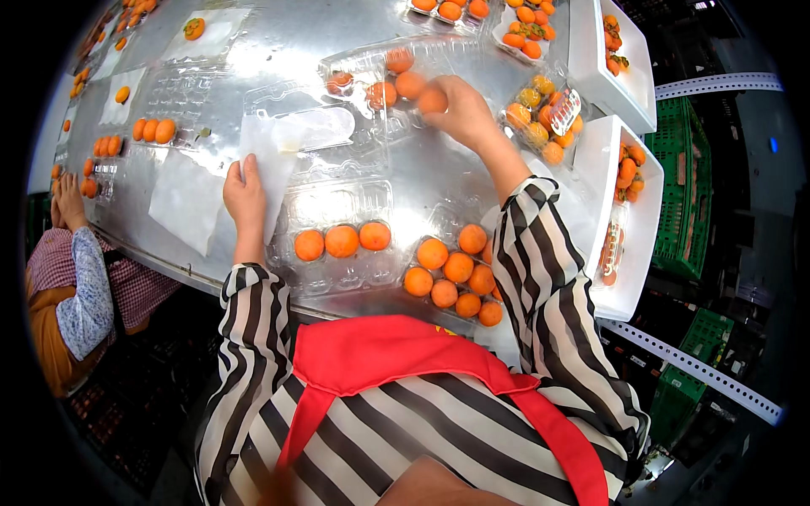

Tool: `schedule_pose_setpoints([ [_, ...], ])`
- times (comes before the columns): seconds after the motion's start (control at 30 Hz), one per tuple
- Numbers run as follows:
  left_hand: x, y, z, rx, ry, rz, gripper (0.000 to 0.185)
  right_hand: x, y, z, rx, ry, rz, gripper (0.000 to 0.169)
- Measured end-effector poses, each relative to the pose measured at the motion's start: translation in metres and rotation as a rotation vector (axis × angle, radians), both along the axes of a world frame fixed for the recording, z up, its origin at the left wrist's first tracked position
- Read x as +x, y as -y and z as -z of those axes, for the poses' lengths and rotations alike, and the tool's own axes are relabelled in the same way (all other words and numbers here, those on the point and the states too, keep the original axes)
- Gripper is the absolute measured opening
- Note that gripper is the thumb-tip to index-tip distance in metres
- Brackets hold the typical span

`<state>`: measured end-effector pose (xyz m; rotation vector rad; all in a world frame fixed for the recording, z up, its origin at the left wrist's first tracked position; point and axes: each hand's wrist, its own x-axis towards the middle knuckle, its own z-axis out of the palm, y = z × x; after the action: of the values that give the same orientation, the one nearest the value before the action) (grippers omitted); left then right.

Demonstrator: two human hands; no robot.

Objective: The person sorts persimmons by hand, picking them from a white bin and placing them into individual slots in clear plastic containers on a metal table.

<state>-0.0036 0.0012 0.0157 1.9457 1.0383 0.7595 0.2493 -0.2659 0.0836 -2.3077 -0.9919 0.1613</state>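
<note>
My left hand [245, 197] pinches a sheet of white paper [272, 152] over the steel table, beside an empty clear plastic clamshell [329, 148]. My right hand [457, 112] has its fingers around a persimmon [433, 101] above another clear clamshell [462, 57], with several persimmons [410, 84] just left of it. Nearer to me lies an open clear tray [342, 275] with a row of three persimmons [342, 241]. To its right, a clear pack [443, 212] is filled with several persimmons [458, 267].
White foam boxes [642, 234] with fruit line the right edge, beyond them green crates [680, 190]. A labelled fruit pack [544, 117] lies near the boxes. At the far left a co-worker's hands [69, 201] rest at the table's edge. White paper sheets [186, 202] lie left of me.
</note>
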Motion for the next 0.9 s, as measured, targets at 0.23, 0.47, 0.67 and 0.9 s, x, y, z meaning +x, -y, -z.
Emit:
schedule_pose_setpoints([
  [0.23,-0.001,-0.001,-0.006,0.014,0.002,0.001,0.039,-0.007,0.0,0.017,0.0,0.183,-0.066,0.042],
  [0.47,0.001,-0.005,0.001,0.068,-0.006,-0.028,0.042,-0.021,0.012,0.014,0.032,0.212,-0.124,0.037],
  [0.67,0.0,-0.008,0.005,0.077,-0.042,-0.061,0.043,-0.035,0.024,0.019,0.035,0.323,-0.071,0.03],
  [0.9,0.001,-0.01,-0.002,0.078,-0.038,-0.057,0.039,-0.043,0.008,0.05,0.085,0.487,-0.143,0.009],
])
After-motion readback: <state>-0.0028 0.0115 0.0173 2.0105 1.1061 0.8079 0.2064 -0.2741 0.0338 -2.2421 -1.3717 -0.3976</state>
